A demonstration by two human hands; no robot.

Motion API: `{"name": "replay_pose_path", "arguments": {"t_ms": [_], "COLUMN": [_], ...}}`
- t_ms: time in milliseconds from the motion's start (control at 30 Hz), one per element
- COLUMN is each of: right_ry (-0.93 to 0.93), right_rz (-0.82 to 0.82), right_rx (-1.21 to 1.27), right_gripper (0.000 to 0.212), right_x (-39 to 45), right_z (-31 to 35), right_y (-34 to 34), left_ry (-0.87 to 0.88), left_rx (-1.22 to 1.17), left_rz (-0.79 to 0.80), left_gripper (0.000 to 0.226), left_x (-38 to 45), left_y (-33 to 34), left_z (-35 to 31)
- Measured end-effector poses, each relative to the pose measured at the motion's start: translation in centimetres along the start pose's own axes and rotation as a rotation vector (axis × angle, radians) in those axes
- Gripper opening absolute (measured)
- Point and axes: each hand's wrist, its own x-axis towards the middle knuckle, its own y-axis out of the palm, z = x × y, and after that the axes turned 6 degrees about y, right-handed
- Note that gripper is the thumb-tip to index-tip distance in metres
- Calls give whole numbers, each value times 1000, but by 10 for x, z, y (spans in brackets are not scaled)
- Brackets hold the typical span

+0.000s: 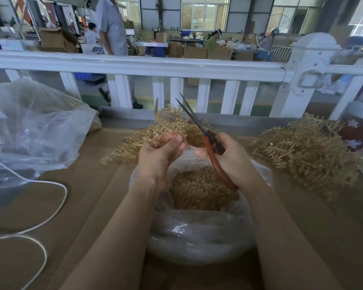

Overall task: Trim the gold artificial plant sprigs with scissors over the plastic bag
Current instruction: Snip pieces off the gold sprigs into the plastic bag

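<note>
While my left hand (161, 151) pinches a gold sprig (168, 122) above the plastic bag (197, 233), my right hand (224, 158) holds the scissors (205, 141), blades a little apart and clear of the sprig. I judge I should bring the blades to the stem and cut over the bag's mouth, so the pieces fall inside.

We see through a single wide-angle camera worn on the head, looking forward and down. Our forearms reach in from the bottom edge, close to the lens; the surface (88, 206) fills the lower half, and a white railing (134, 65) crosses the upper part.
</note>
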Motion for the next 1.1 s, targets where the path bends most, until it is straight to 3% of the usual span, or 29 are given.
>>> {"name": "replay_pose_path", "arguments": {"t_ms": [167, 400, 800, 1100], "right_ry": [-13, -70, -85, -110], "right_rz": [75, 7, -85, -126], "right_rx": [-137, -294, -373, -387], "right_gripper": [63, 58, 72, 66], "right_x": [-1, 0, 3, 1], "right_z": [-7, -14, -17, -16], "right_y": [1, 1, 4, 5], "left_ry": [47, 148, 200, 225], "left_rx": [24, 147, 226, 231], "left_rz": [-22, 50, 75, 106], "left_gripper": [14, 19, 20, 19], "left_x": [-1, -3, -1, 0], "left_y": [3, 3, 1, -1], "left_z": [-1, 0, 2, 2]}}
